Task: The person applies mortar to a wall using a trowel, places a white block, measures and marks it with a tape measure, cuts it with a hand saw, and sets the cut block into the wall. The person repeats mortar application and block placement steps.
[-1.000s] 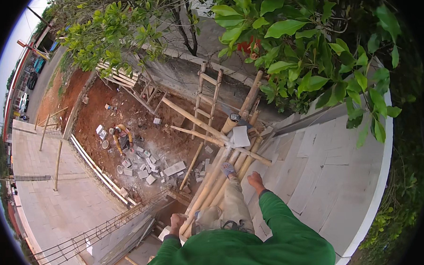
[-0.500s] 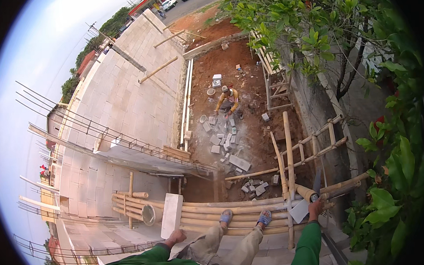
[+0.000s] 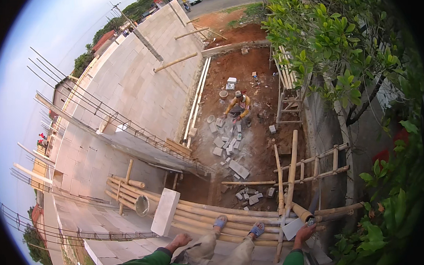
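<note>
My left hand (image 3: pixel 181 240) rests by my left knee, its fingers loosely apart and holding nothing. Just beyond it a long white block (image 3: pixel 166 212) leans on the bamboo poles (image 3: pixel 201 217), with a gap between hand and block. At the right, my right hand (image 3: pixel 304 232) is closed round the handle of what looks like a handsaw; its dark blade (image 3: pixel 314 203) points away and is blurred. Against that hand lies a smaller white block piece (image 3: pixel 292 229). My sandalled feet (image 3: pixel 219 221) stand on the poles.
A round bucket (image 3: pixel 142 205) sits left of the long block. Upright bamboo (image 3: pixel 291 169) rises at the right. Far below, a person (image 3: pixel 239 105) crouches among broken blocks (image 3: pixel 229 146) on the red soil. Block walls (image 3: pixel 138 69) with rebar stand left; leafy branches (image 3: pixel 331 37) hang right.
My left hand has come away from the lower end of the long block. My right hand has moved slightly left and down with the saw. The whole view has tilted and shifted.
</note>
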{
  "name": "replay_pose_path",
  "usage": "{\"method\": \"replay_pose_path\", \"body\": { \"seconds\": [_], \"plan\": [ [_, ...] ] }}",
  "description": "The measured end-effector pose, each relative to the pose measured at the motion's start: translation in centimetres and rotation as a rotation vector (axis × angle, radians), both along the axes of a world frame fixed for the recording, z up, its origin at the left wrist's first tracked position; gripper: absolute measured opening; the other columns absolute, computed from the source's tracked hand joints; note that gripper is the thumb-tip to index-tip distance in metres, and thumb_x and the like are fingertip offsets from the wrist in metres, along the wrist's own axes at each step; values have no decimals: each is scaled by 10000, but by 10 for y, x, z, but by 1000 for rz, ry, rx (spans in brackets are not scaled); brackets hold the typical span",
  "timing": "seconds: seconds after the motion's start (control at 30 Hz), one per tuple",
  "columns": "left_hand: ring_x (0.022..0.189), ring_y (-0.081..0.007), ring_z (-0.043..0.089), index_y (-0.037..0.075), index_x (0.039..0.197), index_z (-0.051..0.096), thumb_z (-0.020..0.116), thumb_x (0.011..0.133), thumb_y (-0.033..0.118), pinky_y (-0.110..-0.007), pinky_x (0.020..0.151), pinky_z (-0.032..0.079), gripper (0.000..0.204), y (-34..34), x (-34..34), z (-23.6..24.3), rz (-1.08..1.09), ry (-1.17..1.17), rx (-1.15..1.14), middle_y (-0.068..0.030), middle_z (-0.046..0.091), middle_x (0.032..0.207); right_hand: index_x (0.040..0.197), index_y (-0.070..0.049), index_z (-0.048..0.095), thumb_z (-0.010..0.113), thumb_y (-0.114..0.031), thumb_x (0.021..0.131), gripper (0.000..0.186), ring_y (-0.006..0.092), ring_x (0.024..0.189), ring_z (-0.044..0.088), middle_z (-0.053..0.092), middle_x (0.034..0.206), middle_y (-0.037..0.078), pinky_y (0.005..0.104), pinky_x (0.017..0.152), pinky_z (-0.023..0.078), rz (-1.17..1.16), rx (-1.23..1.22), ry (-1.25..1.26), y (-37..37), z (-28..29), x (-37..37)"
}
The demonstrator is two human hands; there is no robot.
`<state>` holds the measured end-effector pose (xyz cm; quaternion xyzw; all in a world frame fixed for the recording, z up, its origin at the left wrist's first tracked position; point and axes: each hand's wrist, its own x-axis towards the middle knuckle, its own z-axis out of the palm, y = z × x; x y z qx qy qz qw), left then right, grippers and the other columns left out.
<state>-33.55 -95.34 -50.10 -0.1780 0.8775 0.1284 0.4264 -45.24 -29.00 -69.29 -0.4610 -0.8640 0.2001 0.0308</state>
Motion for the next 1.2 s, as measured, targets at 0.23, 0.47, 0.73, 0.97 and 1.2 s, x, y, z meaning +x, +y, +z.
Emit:
{"method": "replay_pose_path", "body": {
  "seconds": [0.23, 0.47, 0.73, 0.97, 1.2],
  "plan": [
    [1160, -354, 732, 73, 1286, 756, 694, 980, 422, -432, 1017, 553, 468, 70, -78, 39, 163, 285, 397, -207, 771, 1218, 1539, 155, 350, 780, -241, 914, 856, 505, 1392, 517, 515, 1487, 384, 498, 1170, 412, 434, -621, 42, -164, 65, 18],
    [996, -385, 726, -47, 1137, 745, 686, 981, 428, -495, 917, 557, 503, 47, -84, -26, 213, 391, 492, -199, 764, 1036, 1427, 84, 447, 812, -177, 849, 732, 348, 1142, 648, 644, 1225, 243, 463, 996, 507, 1185, -1099, -192, -378, 160, 4],
    [881, -328, 729, -75, 1032, 758, 729, 953, 469, -473, 822, 581, 551, -52, -72, 65, 904, 425, 884, -185, 754, 923, 1212, 10, 510, 810, -169, 900, 469, 172, 978, 647, 623, 1126, 121, 347, 842, 549, 1331, -1239, -386, -535, 307, -18],
    [766, -261, 725, -83, 991, 779, 747, 928, 560, -438, 693, 583, 646, -92, -41, 119, 1048, 474, 933, -194, 758, 858, 1178, -4, 586, 775, -283, 991, 386, 140, 908, 622, 649, 1039, 66, 337, 805, 544, 1467, -1264, -523, -590, 297, -52],
    [901, -246, 755, -58, 1245, 735, 729, 974, 390, -374, 806, 617, 524, -109, 27, 73, 1302, 459, 1060, -151, 769, 1100, 1264, 2, 680, 739, -279, 988, 398, 157, 956, 683, 726, 1090, 66, 315, 861, 550, 1698, -1165, -940, -632, 309, -52]
  ]
}}
